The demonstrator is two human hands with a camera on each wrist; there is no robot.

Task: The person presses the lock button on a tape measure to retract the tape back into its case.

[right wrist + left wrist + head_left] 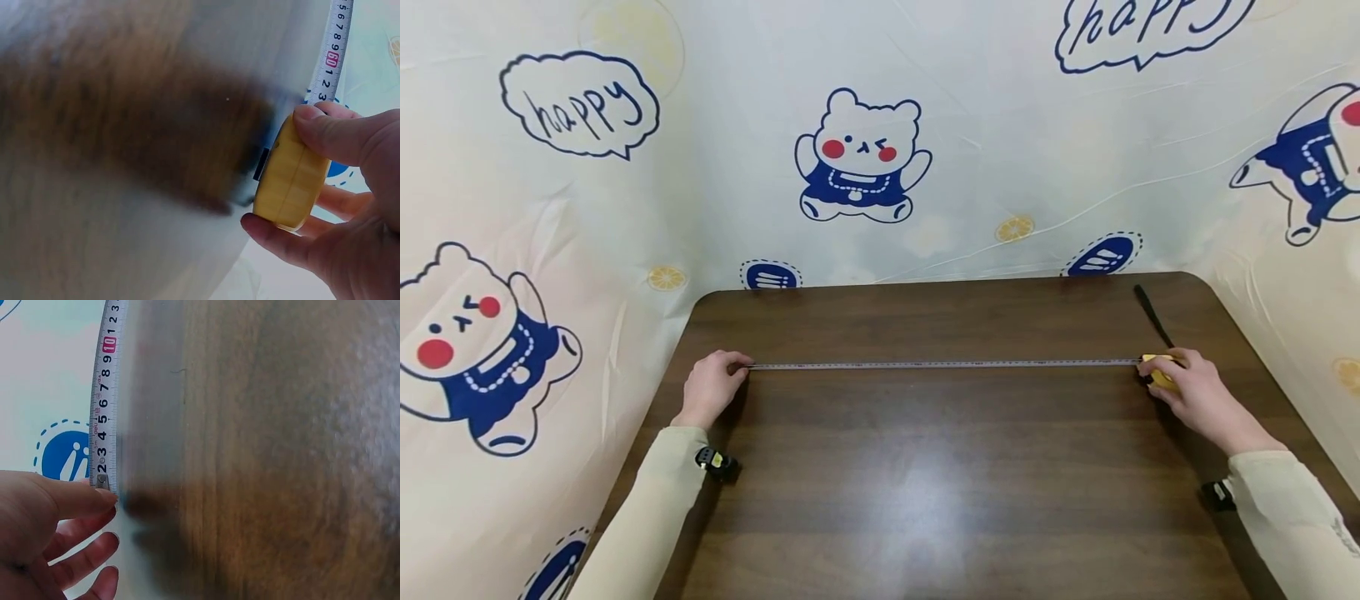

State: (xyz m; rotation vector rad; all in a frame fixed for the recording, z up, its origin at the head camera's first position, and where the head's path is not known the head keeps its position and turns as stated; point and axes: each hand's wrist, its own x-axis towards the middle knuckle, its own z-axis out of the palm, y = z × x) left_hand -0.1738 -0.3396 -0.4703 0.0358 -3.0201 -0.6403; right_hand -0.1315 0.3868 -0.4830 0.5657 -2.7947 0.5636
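A yellow tape measure [290, 178] is gripped in my right hand [1197, 396], thumb on one side and fingers around the other. Its white blade [940, 364] runs straight across the table to the left. My left hand [710, 385] pinches the metal end of that blade between thumb and finger. Numbers from 2 up past the red 10 show on the blade [105, 400] in the left wrist view. Near the case, the right wrist view shows a red 60 mark on the blade [332, 59]. A black strap [1152, 315] trails from the case toward the back.
Both hands are over a brown wooden table [925, 483] with rounded back corners. A pale curtain [737, 183] printed with bears and "happy" bubbles surrounds its back and sides. Each wrist wears a small black camera [718, 463].
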